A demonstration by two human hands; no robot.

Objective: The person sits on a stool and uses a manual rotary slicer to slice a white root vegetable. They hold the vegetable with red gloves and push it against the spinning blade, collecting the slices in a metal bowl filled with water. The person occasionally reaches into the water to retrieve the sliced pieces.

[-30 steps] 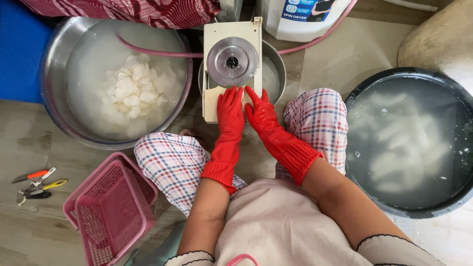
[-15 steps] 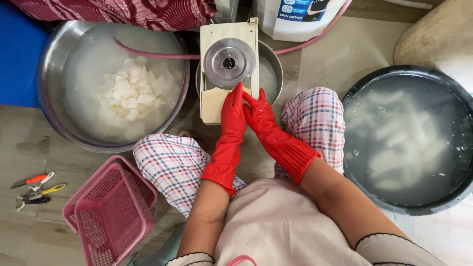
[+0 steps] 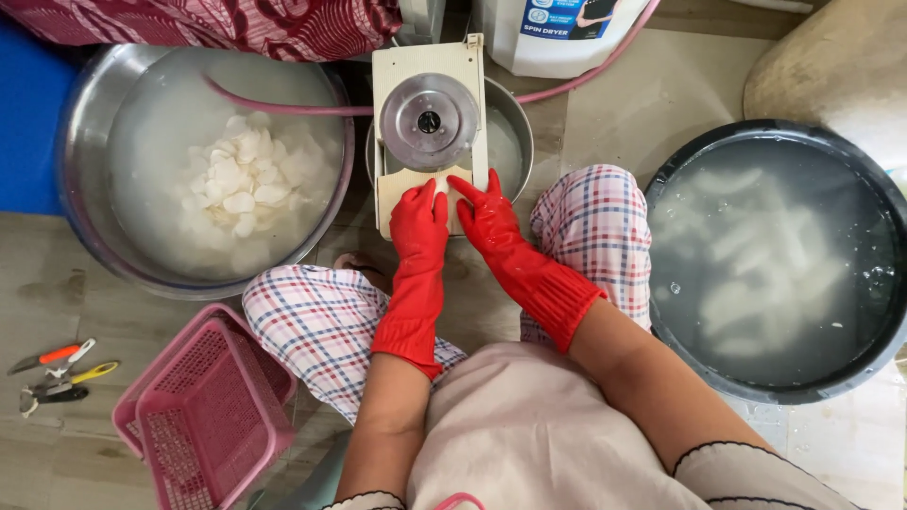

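A cream slicer point(image 3: 430, 66) with a round metal disc point(image 3: 430, 121) lies across a small steel bowl point(image 3: 515, 142) in front of my knees. Both hands wear red rubber gloves. My left hand point(image 3: 420, 222) and my right hand point(image 3: 487, 219) lie side by side, fingers flat, pressing a tan flat piece point(image 3: 397, 189) onto the slicer's near end, just below the disc. What lies under the palms is hidden.
A large steel basin point(image 3: 85, 189) of water with white slices point(image 3: 246, 175) stands on the left. On the right a black tub point(image 3: 661, 312) holds pale pieces in cloudy water. Pink baskets point(image 3: 203, 416), pliers and cutters point(image 3: 57, 373) lie bottom left. A pink hose point(image 3: 283, 106) crosses the basin.
Both hands have slid back from the disc's lower edge toward my body, along the slicer's near end.
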